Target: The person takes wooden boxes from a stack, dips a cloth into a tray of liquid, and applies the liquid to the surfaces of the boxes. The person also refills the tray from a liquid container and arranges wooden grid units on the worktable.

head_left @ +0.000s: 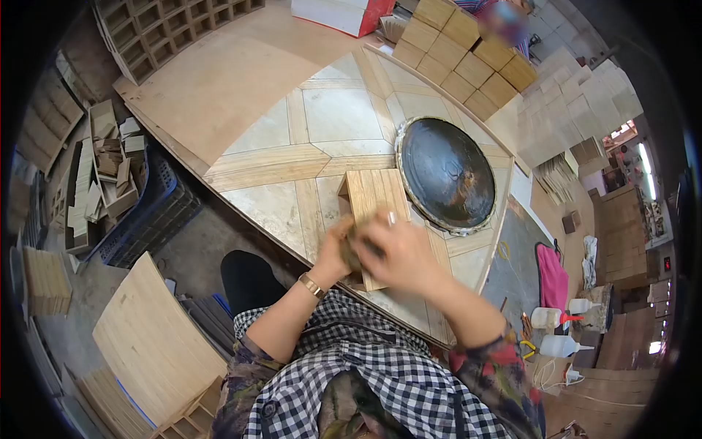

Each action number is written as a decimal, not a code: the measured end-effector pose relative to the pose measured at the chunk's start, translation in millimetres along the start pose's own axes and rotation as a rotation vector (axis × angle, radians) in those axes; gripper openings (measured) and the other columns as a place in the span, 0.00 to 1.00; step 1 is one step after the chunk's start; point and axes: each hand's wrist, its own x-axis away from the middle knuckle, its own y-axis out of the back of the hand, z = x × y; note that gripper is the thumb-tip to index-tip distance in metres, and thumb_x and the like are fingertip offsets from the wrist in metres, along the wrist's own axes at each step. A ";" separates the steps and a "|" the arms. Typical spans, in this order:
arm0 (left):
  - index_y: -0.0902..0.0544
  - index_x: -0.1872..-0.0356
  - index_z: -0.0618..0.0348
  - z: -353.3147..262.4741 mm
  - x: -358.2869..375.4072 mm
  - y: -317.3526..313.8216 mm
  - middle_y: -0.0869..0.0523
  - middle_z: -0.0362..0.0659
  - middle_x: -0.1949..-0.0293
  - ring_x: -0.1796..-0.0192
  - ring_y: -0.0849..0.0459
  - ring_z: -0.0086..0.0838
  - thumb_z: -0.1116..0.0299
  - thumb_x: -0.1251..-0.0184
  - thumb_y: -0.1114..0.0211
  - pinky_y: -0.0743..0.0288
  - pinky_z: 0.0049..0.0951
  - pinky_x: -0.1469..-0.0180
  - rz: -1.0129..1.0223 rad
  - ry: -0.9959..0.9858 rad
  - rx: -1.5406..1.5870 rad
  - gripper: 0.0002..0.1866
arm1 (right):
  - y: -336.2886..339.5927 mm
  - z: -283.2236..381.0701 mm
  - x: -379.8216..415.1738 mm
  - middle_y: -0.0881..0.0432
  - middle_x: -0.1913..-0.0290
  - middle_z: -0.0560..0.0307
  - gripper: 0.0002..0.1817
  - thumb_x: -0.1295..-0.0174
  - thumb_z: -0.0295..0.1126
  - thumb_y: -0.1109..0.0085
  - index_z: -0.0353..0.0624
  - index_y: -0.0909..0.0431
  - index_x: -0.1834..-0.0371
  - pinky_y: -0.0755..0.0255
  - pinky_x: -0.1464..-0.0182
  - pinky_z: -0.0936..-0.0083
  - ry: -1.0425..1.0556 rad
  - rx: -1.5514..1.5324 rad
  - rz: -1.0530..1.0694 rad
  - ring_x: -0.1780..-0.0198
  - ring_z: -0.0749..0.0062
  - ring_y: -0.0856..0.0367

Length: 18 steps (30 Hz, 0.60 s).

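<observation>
A wooden box-like piece [376, 192] with light grain stands on the tile-patterned board [333, 117] in front of me. My left hand [335, 252] is at its near left side, fingers curled around a small brownish thing that I cannot make out. Over the near end of the wooden piece, my right hand [391, 252] is closed against the same small thing and blurred by motion. Just beyond and to the right lies a round black dish [450, 174] with a pale, crusted rim.
Stacked wooden blocks [446, 55] stand at the back right, near a person in striped clothing. Glue bottles [561, 346] and a pink cloth [551, 276] lie on the right. A blue crate [157, 208] with wood scraps is on the left.
</observation>
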 end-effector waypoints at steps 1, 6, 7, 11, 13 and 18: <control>0.20 0.55 0.62 1.1 -1.5 0.0 0.16 0.45 0.57 0.53 0.19 0.29 0.76 0.43 0.36 0.26 0.27 0.50 0.003 -0.003 0.001 0.13 | 7.4 9.1 21.3 0.24 0.67 0.55 0.07 0.50 0.32 0.33 0.47 0.22 0.70 0.28 0.73 0.69 0.060 -0.074 -0.029 0.71 0.61 0.21; 0.20 0.55 0.61 -12.7 -0.2 -4.8 0.16 0.43 0.58 0.56 0.19 0.27 0.79 0.43 0.36 0.26 0.26 0.51 0.005 -0.041 -0.071 0.13 | 31.2 -1.2 45.2 0.24 0.70 0.55 0.08 0.52 0.29 0.31 0.46 0.22 0.73 0.27 0.73 0.70 0.085 -0.040 -0.024 0.73 0.60 0.21; 0.20 0.55 0.61 -12.8 0.2 -5.3 0.16 0.42 0.59 0.56 0.19 0.25 0.78 0.42 0.36 0.26 0.26 0.52 0.007 -0.026 -0.035 0.13 | 26.2 -16.8 32.0 0.24 0.69 0.54 0.07 0.51 0.31 0.32 0.46 0.22 0.72 0.26 0.71 0.69 0.034 -0.009 -0.060 0.71 0.59 0.20; 0.20 0.54 0.61 -9.7 -0.2 -5.8 0.16 0.39 0.60 0.58 0.20 0.21 0.78 0.41 0.36 0.26 0.24 0.54 0.022 0.007 0.041 0.13 | -4.9 -82.4 -53.2 0.21 0.62 0.50 0.09 0.45 0.38 0.38 0.44 0.20 0.70 0.25 0.64 0.59 -0.081 0.144 -0.253 0.66 0.51 0.19; 0.21 0.54 0.62 -8.9 -1.6 -4.8 0.15 0.40 0.60 0.58 0.20 0.22 0.78 0.41 0.36 0.26 0.24 0.54 0.025 -0.015 0.009 0.13 | -9.6 -85.0 -85.2 0.21 0.62 0.50 0.10 0.44 0.39 0.38 0.43 0.19 0.70 0.25 0.63 0.59 -0.166 0.153 -0.193 0.64 0.50 0.19; 0.20 0.54 0.62 -17.5 0.3 -6.0 0.15 0.41 0.59 0.56 0.20 0.23 0.78 0.42 0.35 0.26 0.24 0.53 0.008 0.003 -0.001 0.14 | -3.0 -58.1 -45.9 0.22 0.65 0.51 0.09 0.45 0.37 0.37 0.44 0.20 0.70 0.26 0.64 0.61 -0.125 0.138 -0.228 0.65 0.51 0.20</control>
